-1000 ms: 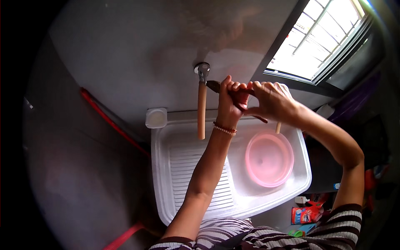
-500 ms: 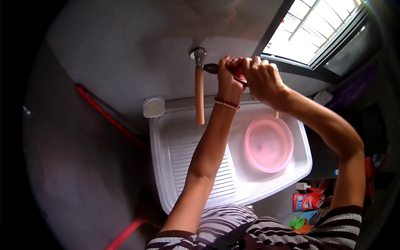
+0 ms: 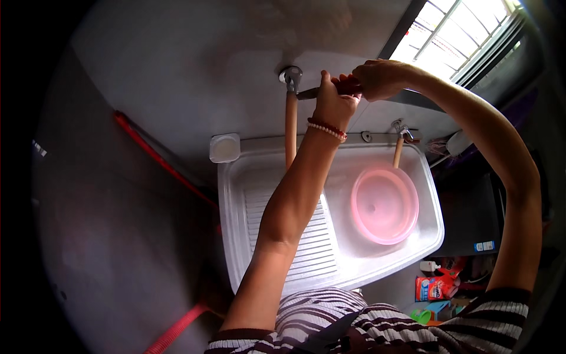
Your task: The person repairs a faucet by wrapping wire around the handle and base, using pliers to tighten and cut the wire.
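I judge the step in hand as working on the wall tap (image 3: 290, 75) above the white laundry sink (image 3: 236, 194): both hands grip one tool, apparently a spanner or pliers with a dark metal head and red handle (image 3: 330, 89), its head reaching toward the tap fitting. My left hand (image 3: 333, 100) is closed around the tool near the head, bead bracelet at the wrist; my right hand (image 3: 380, 79) is closed over the handle end, just beside the left. A tan hose (image 3: 290, 130) hangs from the tap down into the sink. Next move probably calls for a firm turn with the tool head seated on the fitting; I can't tell if it's seated yet. Pink basin (image 3: 384, 205) sits in the sink's right half under a second small tap (image 3: 401, 127). White square tub (image 3: 224, 147) sits on the sink's back-left corner. On the floor lower right: red pouch package (image 3: 435, 289), small blue-and-white box (image 3: 484, 246).
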Demonstrator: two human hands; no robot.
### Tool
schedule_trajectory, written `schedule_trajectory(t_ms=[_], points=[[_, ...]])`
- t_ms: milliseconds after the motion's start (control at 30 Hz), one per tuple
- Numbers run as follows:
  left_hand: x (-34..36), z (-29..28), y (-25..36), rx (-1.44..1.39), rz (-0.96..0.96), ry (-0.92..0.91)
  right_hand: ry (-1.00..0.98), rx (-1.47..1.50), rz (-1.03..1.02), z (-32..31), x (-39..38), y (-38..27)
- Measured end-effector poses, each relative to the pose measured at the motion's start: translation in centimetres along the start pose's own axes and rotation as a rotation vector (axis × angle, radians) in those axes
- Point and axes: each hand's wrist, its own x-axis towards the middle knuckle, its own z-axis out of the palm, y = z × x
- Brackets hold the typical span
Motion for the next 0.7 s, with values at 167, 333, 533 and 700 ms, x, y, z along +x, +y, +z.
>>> schedule_trajectory(t_ms=[167,333,533,700], points=[[-0.7,-1.6,-0.8,0.128,0.007,-0.158,-0.269,0.260,0.086,1.0,1.6,3.3],[-1.1,-3.5,0.0,0.392,0.030,-0.276,-0.530,0.955,-0.013,3.1,3.0,5.5],[0.4,-6.8,0.1,0.813,0.228,-0.510,-0.707,1.275,-0.138,5.2,3.6,7.1],[1.7,-8.3,-0.3,0.575,0.328,-0.644,-0.838,1.457,-0.287,8.5,4.4,6.6]])
